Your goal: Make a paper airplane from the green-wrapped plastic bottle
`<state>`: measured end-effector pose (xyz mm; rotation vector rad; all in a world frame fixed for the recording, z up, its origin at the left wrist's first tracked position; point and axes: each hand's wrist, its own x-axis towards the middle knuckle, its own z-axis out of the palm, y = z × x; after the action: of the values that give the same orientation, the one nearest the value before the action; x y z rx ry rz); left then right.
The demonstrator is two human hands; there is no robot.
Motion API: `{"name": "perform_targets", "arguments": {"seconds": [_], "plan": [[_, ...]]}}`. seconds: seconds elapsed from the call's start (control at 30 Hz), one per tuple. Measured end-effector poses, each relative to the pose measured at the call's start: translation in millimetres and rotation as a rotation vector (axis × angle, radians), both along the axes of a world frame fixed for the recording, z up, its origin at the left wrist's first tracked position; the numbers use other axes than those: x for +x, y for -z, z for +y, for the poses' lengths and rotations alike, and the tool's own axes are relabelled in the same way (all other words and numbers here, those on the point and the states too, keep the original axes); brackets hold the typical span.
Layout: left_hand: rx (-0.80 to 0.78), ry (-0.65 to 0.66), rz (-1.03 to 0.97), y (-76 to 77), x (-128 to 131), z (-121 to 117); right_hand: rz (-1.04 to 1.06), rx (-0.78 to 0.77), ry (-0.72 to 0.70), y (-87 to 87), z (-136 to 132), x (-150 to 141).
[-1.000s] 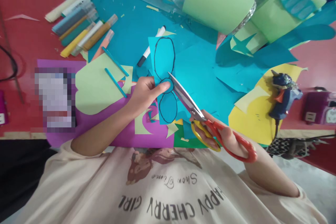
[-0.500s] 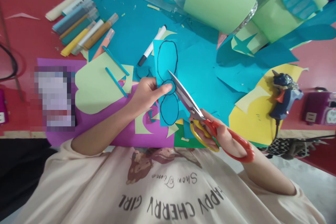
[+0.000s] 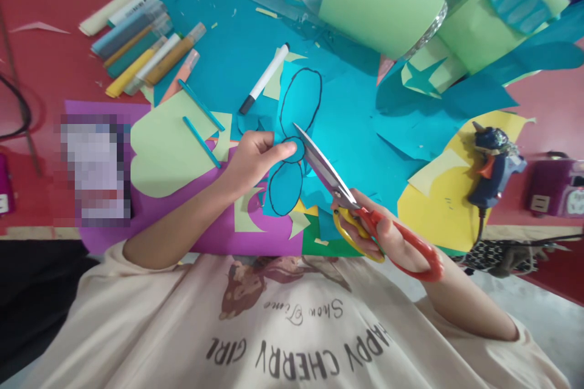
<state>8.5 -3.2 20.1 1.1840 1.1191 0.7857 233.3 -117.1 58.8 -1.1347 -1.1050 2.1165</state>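
At upper left, a group of markers (image 3: 137, 33) lies on the counter (image 3: 41, 67). Left of centre, two thin blue strips (image 3: 202, 143) rest on a pale green cutout (image 3: 171, 149). At the centre, the left hand (image 3: 255, 161) has its grip clamped on the blue paper piece (image 3: 301, 97), thumb over the small drawn circle. Right of it, the right hand (image 3: 381, 231) has its grip closed around the handles of the scissors (image 3: 337, 188), blades pointing up-left.

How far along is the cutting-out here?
Done: black outline drawn on the blue paper. In hand: the left hand pinches the paper; the right hand holds scissors near its middle. Left, probably: trimming, since spare paper remains left of the upper loop.
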Motion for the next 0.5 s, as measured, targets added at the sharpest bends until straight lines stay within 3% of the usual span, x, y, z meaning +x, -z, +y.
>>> {"name": "perform_targets", "arguments": {"seconds": [0.5], "plan": [[-0.029, 0.031, 0.034, -4.4, -3.1, 2.3, -0.045, 0.007, -0.071, 0.5, 1.3, 7.9]]}}
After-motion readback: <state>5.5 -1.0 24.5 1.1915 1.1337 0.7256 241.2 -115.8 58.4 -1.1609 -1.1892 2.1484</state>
